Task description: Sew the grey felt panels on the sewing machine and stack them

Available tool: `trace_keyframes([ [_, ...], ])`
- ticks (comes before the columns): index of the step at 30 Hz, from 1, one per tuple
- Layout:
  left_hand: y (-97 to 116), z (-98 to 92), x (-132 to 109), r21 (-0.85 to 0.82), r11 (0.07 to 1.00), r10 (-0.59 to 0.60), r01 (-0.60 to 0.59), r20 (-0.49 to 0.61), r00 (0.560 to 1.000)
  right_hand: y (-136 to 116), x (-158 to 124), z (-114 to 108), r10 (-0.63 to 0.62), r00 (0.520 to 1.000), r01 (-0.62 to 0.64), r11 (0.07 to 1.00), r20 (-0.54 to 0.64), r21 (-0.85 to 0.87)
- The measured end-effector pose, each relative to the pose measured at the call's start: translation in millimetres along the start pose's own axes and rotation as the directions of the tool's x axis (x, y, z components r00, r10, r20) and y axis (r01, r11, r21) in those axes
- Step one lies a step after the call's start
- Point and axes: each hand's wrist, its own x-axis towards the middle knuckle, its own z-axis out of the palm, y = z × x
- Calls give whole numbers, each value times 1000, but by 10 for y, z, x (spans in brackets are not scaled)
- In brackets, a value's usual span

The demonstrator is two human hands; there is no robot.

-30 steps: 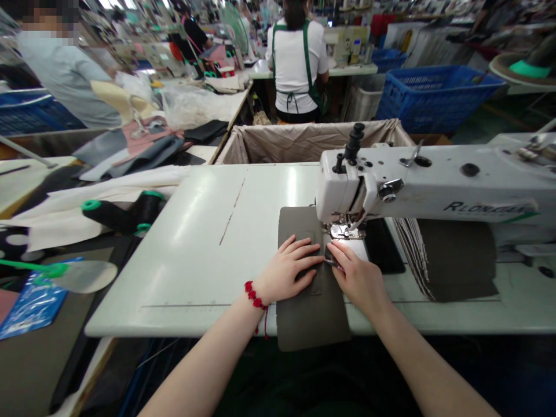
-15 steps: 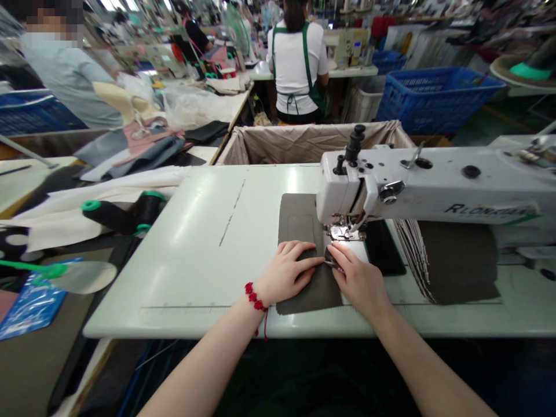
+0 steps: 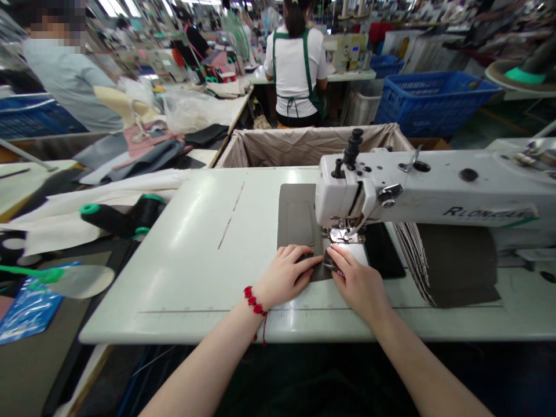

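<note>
A dark grey-brown fabric panel (image 3: 297, 217) with a stitched rectangle lies beneath the presser foot (image 3: 345, 234) of a white sewing machine (image 3: 417, 185). My left hand (image 3: 289, 272) rests on the panel's near part, its fingers stretched out toward the foot. My right hand (image 3: 356, 281) is at the panel's right edge, in front of the foot. Its fingers are closed around a small pointed metal tool (image 3: 329, 266), mostly hidden under them; I cannot make out its exact kind. The two index fingertips are close together.
A stack of similar panels (image 3: 460, 263) lies right, under the machine arm. Black thread cones (image 3: 108, 220) and a blue plastic packet (image 3: 32, 304) are left. Behind the table stands a cloth-lined bin (image 3: 278, 145). Co-workers (image 3: 297, 69) sit farther back, near a blue crate (image 3: 434, 95).
The panel has slid away from me under the presser foot, so its near edge is now close to my hands. Both hands have stayed almost in place.
</note>
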Motion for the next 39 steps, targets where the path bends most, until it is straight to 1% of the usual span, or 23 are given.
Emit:
trace_keyframes([
  [5, -1, 14, 11, -12, 1000, -12, 12, -30, 999, 3, -3, 5, -2, 1000, 2, 1000, 2, -11],
  [10, -2, 22, 19, -5, 1000, -26, 26, -35, 999, 6, -6, 19, 1, 1000, -1, 1000, -5, -18],
  [16, -50, 109, 33, 37, 998, -57, 59, -61, 997, 12, -5, 33, -8, 1000, 8, 1000, -20, -10],
  [20, -68, 151, 54, 93, 991, -86, 91, -54, 995, 21, -6, 52, -13, 999, 13, 1000, -33, -6],
  [26, -68, 162, 80, 161, 981, -107, 112, -40, 993, 35, -6, 71, -9, 999, 9, 1000, -40, -11],
  [39, -72, 165, 79, 174, 979, -103, 107, -35, 994, 24, 11, 71, -13, 999, 12, 1000, -50, -10],
])
